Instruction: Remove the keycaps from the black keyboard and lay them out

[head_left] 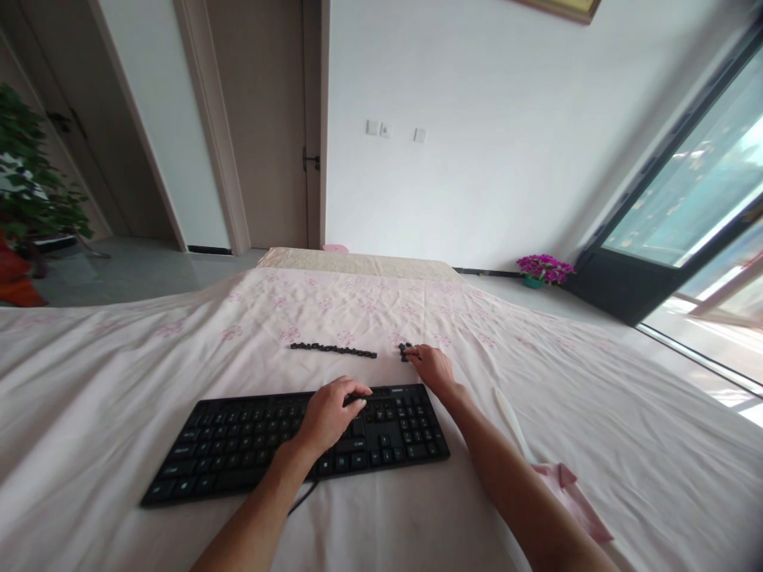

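Observation:
A black full-size keyboard (250, 433) lies at a slight slant on the cloth. My left hand (334, 409) rests over its upper middle, thumb and forefinger slightly apart near the navigation keys; the other fingers are partly hidden. Beyond the keyboard, loose black keycaps (334, 349) form a long row on the cloth. To the right of that row is a small cluster of black keycaps (404, 350). My right hand (432, 367) is at this cluster, with its fingertips closed together on a keycap.
A pale pink flowered cloth (369, 302) covers the surface. A folded pink cloth (572, 500) lies beside my right forearm. The keyboard's cable (303, 498) runs toward me. Farther off stand potted magenta flowers (544, 270), a leafy plant (36, 175) and a closed door (262, 119).

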Demonstrator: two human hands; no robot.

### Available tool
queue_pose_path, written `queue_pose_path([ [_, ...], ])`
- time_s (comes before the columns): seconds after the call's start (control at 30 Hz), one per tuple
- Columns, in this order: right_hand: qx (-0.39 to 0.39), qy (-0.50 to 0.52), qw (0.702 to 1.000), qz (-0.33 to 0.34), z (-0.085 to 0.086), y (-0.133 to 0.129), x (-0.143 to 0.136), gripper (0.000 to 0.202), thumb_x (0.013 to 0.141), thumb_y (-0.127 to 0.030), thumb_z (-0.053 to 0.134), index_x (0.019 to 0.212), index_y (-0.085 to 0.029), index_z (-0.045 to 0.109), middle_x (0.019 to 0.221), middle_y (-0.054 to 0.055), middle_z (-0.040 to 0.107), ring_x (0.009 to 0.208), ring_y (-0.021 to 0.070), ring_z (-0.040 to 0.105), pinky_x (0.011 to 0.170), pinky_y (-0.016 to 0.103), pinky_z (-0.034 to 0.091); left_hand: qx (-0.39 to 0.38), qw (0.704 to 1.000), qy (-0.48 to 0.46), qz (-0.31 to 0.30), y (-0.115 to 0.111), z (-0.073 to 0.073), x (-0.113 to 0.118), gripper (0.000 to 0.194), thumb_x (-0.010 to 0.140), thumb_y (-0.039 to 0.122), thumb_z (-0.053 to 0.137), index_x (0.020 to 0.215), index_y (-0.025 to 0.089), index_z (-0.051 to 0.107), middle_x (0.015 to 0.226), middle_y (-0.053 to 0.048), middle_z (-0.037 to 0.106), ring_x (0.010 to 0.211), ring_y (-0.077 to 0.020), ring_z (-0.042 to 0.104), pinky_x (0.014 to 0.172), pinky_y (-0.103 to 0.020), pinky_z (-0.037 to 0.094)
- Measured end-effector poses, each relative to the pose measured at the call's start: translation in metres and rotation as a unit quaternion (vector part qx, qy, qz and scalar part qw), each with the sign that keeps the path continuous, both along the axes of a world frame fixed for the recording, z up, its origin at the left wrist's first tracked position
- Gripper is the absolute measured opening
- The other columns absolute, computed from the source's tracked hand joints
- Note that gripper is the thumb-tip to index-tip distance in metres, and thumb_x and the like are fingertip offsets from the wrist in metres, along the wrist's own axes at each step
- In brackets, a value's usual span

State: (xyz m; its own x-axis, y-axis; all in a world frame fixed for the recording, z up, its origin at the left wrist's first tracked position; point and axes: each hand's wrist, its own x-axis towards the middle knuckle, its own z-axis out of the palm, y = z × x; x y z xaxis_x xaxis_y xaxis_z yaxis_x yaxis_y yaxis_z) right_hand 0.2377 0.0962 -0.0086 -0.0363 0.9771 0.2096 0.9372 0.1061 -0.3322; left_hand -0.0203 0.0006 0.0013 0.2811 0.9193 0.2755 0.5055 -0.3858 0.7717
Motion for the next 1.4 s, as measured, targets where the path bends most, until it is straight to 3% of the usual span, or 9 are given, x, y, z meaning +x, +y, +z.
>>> queue_pose_path([
  [0.13, 0.017, 0.010, 1.000, -0.008, 0.002, -0.004, 0.000, 0.021, 0.085, -0.035, 0.054, 0.092, -0.027, 0.072, 0.093, 0.001, 0.072, 0.087, 0.0191, 0.064, 0.069, 0.024, 0.040, 0.000, 1.000, 0.001, 0.000, 0.000, 0.001, 0.000, 0.021, 0.077, 0.014, 0.058, 0.090, 0.026, 0.069, 0.094, 0.002, 0.069, 0.089, -0.0148, 0.063, 0.083, -0.025, 0.046],
  [0.27, 0.042, 0.034, 0.998, -0.016, 0.016, -0.012, -0.004, 0.043, 0.091, -0.048, 0.041, 0.078, -0.019, 0.070, 0.079, 0.005, 0.070, 0.075, 0.0183, 0.062, 0.064, 0.024, 0.039, -0.001, 1.000, 0.006, 0.000, 0.001, 0.000, 0.000, 0.020, 0.077, 0.014, 0.058, 0.089, 0.026, 0.069, 0.094, 0.002, 0.069, 0.089, -0.0153, 0.063, 0.082, -0.025, 0.046],
  [0.47, 0.054, 0.170, 0.975, 0.136, 0.055, -0.039, -0.022, 0.051, 0.097, -0.041, 0.028, 0.071, -0.020, 0.067, 0.079, 0.003, 0.068, 0.079, 0.0161, 0.061, 0.075, 0.026, 0.041, 0.003, 1.000, 0.027, -0.012, -0.001, 0.003, -0.001, 0.020, 0.078, 0.015, 0.058, 0.092, 0.026, 0.068, 0.097, 0.001, 0.068, 0.094, -0.0165, 0.062, 0.086, -0.027, 0.045],
  [0.6, -0.007, 0.257, 0.948, 0.185, 0.066, -0.063, -0.040, 0.040, 0.095, -0.036, 0.034, 0.080, -0.019, 0.066, 0.076, 0.000, 0.066, 0.062, 0.0115, 0.058, 0.063, 0.023, 0.043, 0.019, 0.997, 0.076, -0.008, -0.004, 0.007, 0.002, 0.022, 0.077, 0.016, 0.061, 0.095, 0.027, 0.068, 0.098, 0.000, 0.067, 0.095, -0.0184, 0.060, 0.086, -0.029, 0.044],
  [0.7, -0.062, 0.298, 0.929, 0.212, 0.066, -0.079, -0.050, 0.033, 0.093, -0.036, 0.041, 0.082, -0.017, 0.066, 0.071, 0.000, 0.064, 0.054, 0.0095, 0.055, 0.057, 0.021, 0.042, 0.036, 0.995, 0.096, -0.001, -0.007, 0.007, 0.007, 0.023, 0.075, 0.020, 0.067, 0.097, 0.027, 0.067, 0.097, 0.000, 0.066, 0.094, -0.0196, 0.059, 0.085, -0.031, 0.043],
  [0.83, -0.090, 0.296, 0.919, 0.246, 0.062, -0.091, -0.055, 0.029, 0.092, -0.034, 0.045, 0.082, -0.017, 0.067, 0.068, 0.000, 0.062, 0.060, 0.0110, 0.058, 0.058, 0.021, 0.043, 0.044, 0.992, 0.114, -0.005, -0.008, 0.004, 0.011, 0.029, 0.071, 0.028, 0.074, 0.100, 0.028, 0.068, 0.093, 0.000, 0.065, 0.092, -0.0208, 0.057, 0.082, -0.031, 0.042],
  [1.03, -0.103, 0.232, 0.930, 0.265, 0.056, -0.098, -0.061, 0.030, 0.092, -0.035, 0.045, 0.079, -0.019, 0.068, 0.076, 0.000, 0.067, 0.063, 0.0121, 0.058, 0.062, 0.021, 0.044, 0.050, 0.988, 0.148, -0.018, -0.008, 0.003, 0.011, 0.025, 0.070, 0.035, 0.076, 0.093, 0.028, 0.069, 0.089, -0.001, 0.064, 0.089, -0.0215, 0.055, 0.076, -0.031, 0.039],
  [1.23, -0.052, 0.129, 0.940, 0.313, 0.049, -0.104, -0.070, 0.028, 0.093, -0.033, 0.045, 0.080, -0.021, 0.066, 0.075, -0.001, 0.068, 0.067, 0.0127, 0.060, 0.067, 0.021, 0.041, 0.064, 0.982, 0.174, -0.021, -0.012, 0.006, 0.013, 0.024, 0.068, 0.035, 0.078, 0.088, 0.026, 0.068, 0.086, -0.001, 0.062, 0.087, -0.0218, 0.052, 0.073, -0.030, 0.037],
  [1.4, 0.037, 0.184, 0.933, 0.306, 0.022, -0.103, -0.066, 0.040, 0.097, -0.035, 0.033, 0.071, -0.019, 0.059, 0.071, 0.002, 0.065, 0.066, 0.0134, 0.060, 0.070, 0.024, 0.044, 0.066, 0.984, 0.167, -0.008, -0.014, 0.005, 0.016, 0.015, 0.072, 0.037, 0.074, 0.082, 0.026, 0.070, 0.086, -0.002, 0.063, 0.088, -0.0212, 0.052, 0.076, -0.031, 0.037],
])
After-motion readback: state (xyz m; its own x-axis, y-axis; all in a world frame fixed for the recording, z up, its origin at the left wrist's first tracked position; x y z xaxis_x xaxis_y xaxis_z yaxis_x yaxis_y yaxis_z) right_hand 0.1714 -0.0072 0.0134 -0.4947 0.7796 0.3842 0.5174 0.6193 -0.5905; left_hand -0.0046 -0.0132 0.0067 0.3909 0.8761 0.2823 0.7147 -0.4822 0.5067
